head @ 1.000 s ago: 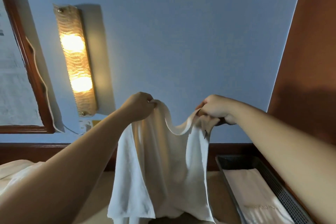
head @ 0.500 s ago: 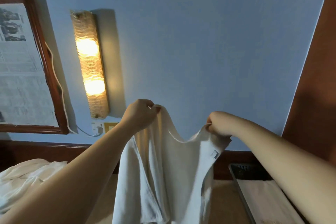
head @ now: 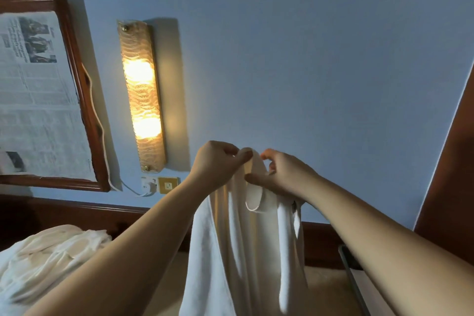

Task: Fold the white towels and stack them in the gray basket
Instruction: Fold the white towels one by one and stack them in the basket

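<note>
Against blue wall, left hand (head: 215, 164) and right hand (head: 284, 174) each grip white towel (head: 243, 251)

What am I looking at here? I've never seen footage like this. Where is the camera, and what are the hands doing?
The camera sits on a person's head, looking forward, so you see their own bare arms. There is no robot. The left hand and the right hand are raised close together, each pinching the top edge of a white towel that hangs down between them. Lower left lies a pile of towels, not yet folded. At the lower right edge a corner of the gray basket shows. On the wall hang a lit lamp and a framed newspaper.
</note>
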The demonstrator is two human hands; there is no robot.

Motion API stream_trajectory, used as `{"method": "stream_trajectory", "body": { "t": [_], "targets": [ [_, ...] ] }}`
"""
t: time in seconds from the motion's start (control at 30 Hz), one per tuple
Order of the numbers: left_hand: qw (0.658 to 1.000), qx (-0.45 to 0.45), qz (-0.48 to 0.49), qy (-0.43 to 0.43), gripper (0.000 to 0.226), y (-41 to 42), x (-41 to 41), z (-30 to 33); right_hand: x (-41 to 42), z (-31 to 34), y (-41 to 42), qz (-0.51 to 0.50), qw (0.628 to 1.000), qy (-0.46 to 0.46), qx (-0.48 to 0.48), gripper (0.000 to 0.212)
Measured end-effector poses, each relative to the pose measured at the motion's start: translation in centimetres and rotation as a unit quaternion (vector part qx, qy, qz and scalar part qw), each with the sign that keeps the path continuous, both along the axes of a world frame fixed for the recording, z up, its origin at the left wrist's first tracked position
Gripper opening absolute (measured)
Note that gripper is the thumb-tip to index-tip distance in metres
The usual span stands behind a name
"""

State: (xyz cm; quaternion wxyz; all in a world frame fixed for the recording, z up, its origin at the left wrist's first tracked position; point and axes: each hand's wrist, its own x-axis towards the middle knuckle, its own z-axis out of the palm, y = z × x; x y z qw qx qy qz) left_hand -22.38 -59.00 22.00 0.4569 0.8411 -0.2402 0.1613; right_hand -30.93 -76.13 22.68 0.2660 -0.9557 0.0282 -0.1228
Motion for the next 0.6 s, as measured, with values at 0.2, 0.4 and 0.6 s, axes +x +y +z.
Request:
{"method": "stream_trajectory", "body": {
  "t": [0.2,0.4,0.6],
  "targets": [
    [0.994,0.062,-0.070,0.059,0.028,2.3,0.6,0.0,1.5,-1.2,-1.3,-0.077,0.994,-0.040,-0.063,0.020],
    [0.974,0.148,-0.112,0.127,0.054,6.0,1.1,0.1,1.9,-2.9,-4.5,-0.156,0.987,-0.026,-0.033,0.017],
    [0.975,0.148,-0.166,0.001,0.055,4.8,-0.6,0.9,1.9,-4.0,-1.4,-0.003,0.998,-0.006,0.069,0.023]
  ]
}}
